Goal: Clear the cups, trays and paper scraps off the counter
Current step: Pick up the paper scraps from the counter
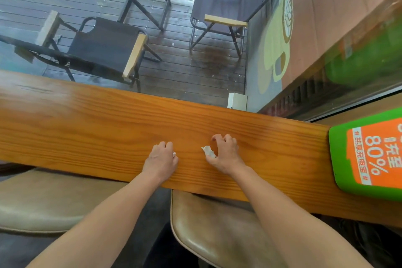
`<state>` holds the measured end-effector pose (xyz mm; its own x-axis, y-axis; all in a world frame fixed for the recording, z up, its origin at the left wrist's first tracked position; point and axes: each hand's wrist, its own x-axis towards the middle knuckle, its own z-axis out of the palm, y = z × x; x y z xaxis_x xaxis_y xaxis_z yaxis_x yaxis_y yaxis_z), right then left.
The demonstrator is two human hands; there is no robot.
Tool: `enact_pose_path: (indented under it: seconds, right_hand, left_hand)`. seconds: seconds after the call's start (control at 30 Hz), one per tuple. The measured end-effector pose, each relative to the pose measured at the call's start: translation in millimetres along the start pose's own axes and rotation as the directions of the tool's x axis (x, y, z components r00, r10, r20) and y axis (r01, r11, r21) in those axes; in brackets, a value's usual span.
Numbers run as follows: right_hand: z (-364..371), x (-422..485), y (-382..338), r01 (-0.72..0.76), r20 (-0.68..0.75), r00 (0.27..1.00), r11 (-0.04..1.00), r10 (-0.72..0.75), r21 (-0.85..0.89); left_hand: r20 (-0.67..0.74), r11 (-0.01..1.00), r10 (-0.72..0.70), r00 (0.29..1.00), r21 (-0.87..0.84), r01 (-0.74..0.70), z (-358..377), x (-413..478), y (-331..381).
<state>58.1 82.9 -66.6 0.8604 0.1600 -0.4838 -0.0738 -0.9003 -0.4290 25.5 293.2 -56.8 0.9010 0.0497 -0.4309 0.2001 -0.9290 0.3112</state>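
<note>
Long orange wooden counter (108,119) shows no cups or trays. Right hand (225,154) fingers pinch a crumpled white paper scrap (209,151); left hand (161,159) fingers curl on another white scrap (174,154). Judged nearly done.

Bare forearms, no sleeves; left grip (161,156), right grip (225,154) ungloved.

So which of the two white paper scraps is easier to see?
The paper scrap by the right hand: it sticks out beside the thumb, crumpled. The other scrap is only a sliver peeking from under the left hand.
</note>
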Motion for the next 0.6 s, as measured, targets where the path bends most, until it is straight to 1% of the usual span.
enact_pose_path:
  seconds: [0.13,0.2,0.27,0.33,0.4,0.43,0.53,0.6]
  right_hand:
    - [17,-6,17,-0.039,0.025,0.999,0.997,0.041,-0.072]
    - [26,-8,18,-0.012,0.003,1.000,0.992,0.012,-0.122]
    - [33,-7,12,0.006,-0.014,1.000,0.987,-0.009,-0.158]
    - [38,-2,5,-0.007,-0.001,1.000,0.987,0.007,-0.163]
    - [37,2,-1,-0.048,0.009,0.999,0.994,0.049,-0.095]
    - [37,2,-2,-0.047,0.009,0.999,0.996,0.048,-0.079]
    - [39,-3,-6,0.038,-0.040,0.998,0.987,-0.045,-0.154]
    - [36,-4,-9,0.012,-0.070,0.997,0.988,-0.023,-0.151]
  left_hand:
    - [-0.011,0.999,-0.016,1.000,-0.038,0.016,15,5,7]
    - [0.011,0.999,-0.005,1.000,-0.053,0.005,21,5,10]
    - [0.042,0.999,0.021,0.999,-0.029,-0.019,23,5,12]
    - [0.065,0.998,0.055,0.996,0.017,-0.056,24,5,9]
    - [0.073,0.995,0.080,0.994,0.047,-0.084,23,7,5]
    - [0.076,0.994,0.087,0.993,0.055,-0.092,23,8,2]
    - [0.087,0.994,0.083,0.993,0.064,-0.088,20,8,-5]
    - [0.095,0.995,0.072,0.993,0.065,-0.078,17,6,-10]
